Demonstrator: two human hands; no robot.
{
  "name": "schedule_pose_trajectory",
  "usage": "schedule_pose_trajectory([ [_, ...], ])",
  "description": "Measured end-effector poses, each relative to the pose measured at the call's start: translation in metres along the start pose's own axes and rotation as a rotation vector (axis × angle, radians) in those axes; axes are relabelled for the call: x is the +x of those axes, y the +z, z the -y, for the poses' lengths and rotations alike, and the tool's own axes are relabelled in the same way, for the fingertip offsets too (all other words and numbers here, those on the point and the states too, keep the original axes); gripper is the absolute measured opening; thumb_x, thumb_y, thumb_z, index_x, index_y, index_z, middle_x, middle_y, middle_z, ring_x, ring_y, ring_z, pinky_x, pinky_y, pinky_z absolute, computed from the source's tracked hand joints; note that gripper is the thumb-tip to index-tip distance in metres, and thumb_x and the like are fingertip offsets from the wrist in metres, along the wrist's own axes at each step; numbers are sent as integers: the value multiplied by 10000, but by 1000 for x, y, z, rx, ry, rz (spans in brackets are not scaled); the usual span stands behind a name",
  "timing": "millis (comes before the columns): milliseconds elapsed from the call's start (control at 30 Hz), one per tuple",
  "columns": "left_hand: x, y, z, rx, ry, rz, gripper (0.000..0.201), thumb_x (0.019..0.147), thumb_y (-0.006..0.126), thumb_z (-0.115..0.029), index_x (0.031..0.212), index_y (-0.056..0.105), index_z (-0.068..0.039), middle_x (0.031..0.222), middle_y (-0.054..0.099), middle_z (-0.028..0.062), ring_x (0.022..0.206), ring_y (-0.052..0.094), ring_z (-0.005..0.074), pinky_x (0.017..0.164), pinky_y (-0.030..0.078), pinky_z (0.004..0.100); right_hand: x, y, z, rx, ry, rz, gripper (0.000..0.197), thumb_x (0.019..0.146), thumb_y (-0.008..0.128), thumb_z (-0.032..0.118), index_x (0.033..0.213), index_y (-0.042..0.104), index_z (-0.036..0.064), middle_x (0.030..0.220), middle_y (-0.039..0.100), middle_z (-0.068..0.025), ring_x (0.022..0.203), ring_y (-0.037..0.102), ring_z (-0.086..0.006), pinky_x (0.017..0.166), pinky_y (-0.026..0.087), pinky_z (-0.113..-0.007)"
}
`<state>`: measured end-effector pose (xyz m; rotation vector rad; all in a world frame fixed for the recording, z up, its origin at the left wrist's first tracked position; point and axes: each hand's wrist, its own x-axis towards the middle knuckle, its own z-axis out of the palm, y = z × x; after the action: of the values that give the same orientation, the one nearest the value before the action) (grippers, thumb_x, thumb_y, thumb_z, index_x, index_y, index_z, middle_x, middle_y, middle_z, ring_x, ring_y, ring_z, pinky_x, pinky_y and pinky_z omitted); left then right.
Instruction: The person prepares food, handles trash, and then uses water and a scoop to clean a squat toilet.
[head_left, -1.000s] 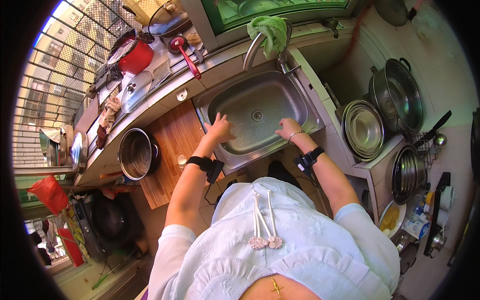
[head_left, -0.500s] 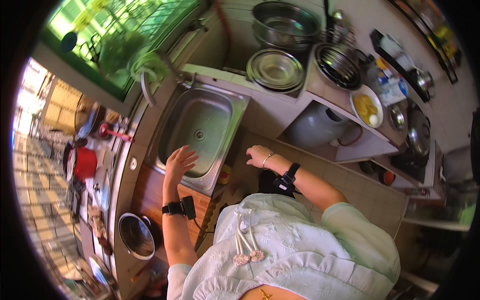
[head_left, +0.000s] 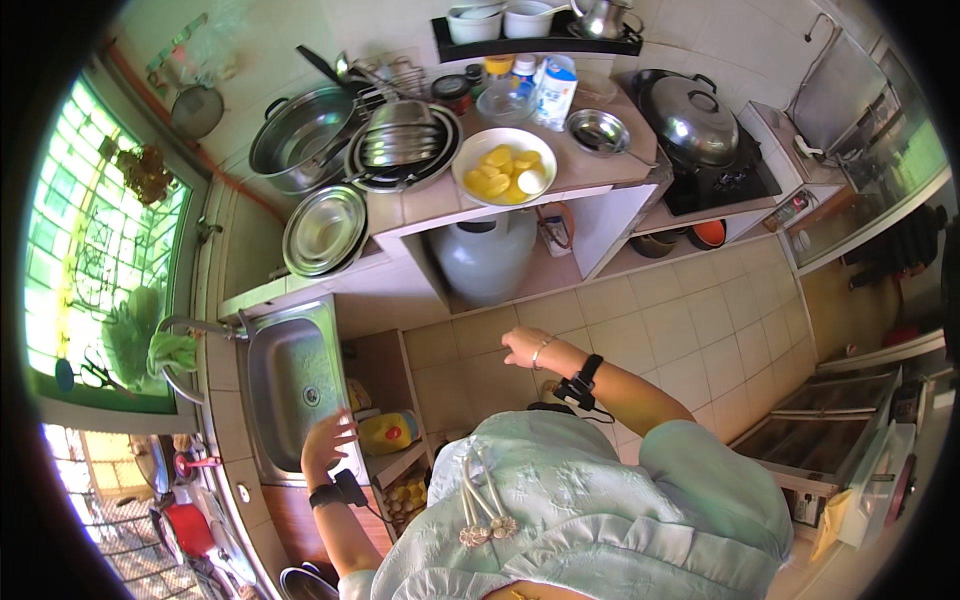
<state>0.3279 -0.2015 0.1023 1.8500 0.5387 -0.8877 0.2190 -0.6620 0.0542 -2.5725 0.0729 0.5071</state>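
My left hand (head_left: 325,440) hangs at the near corner of the steel sink (head_left: 262,375), its fingers spread and nothing in them. Whether it touches the sink rim I cannot tell. My right hand (head_left: 527,346) is held in the air above the tiled floor, fingers curled in and no object showing in them. On the counter ahead stands a white bowl (head_left: 462,178) of yellow peeled pieces, perhaps potato, with a white egg-like piece (head_left: 531,181). Neither hand reaches that bowl. A black strapped device sits on each of my wrists.
A grey gas cylinder (head_left: 483,255) stands under the counter. Steel basins (head_left: 325,230) and stacked bowls (head_left: 402,140) crowd its left part. A lidded wok (head_left: 695,125) sits on the black stove (head_left: 735,180) at right. Below the sink's side is a shelf with a yellow bottle (head_left: 388,433).
My view has swung right and up, so the counter and stove show more fully and the sink has moved left in the picture. Both hands stay without any object.
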Motion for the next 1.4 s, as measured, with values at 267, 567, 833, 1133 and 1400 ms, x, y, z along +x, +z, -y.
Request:
schedule_pose_trajectory([
  [267,37,146,-102,857,851,-231,340,831,563,-332,984,664,-45,865,659,166,816,640,271,758,476,353,-58,-38,-128,7,-16,-48,340,748,676,260,978,610,19,950,621,-191,903,588,-354,780,466,-428],
  [567,-9,296,-263,-232,452,479,543,931,413,-456,1205,416,12,1059,605,166,919,608,247,746,493,353,-115,-60,-176,230,193,-175,382,739,690,253,1015,600,5,937,635,-178,868,614,-310,762,489,-380],
  [833,55,318,-286,-420,340,609,466,950,395,-358,1094,458,80,948,619,199,782,613,247,741,528,382,-171,-23,-200,299,471,-306,406,737,694,273,1024,607,-1,935,645,-170,880,623,-280,775,496,-355],
  [1133,20,322,-278,-359,551,480,370,930,404,-254,968,534,90,822,609,164,681,601,205,687,538,348,-209,34,-228,355,704,-263,419,717,704,304,998,618,6,893,653,-179,865,626,-306,767,506,-364],
  [1400,-52,359,-262,-172,513,470,311,910,439,-198,998,517,90,839,611,158,674,624,231,630,542,343,-275,131,-257,460,1010,-204,429,707,715,326,1015,631,39,1010,635,-160,975,593,-306,862,474,-360],
])
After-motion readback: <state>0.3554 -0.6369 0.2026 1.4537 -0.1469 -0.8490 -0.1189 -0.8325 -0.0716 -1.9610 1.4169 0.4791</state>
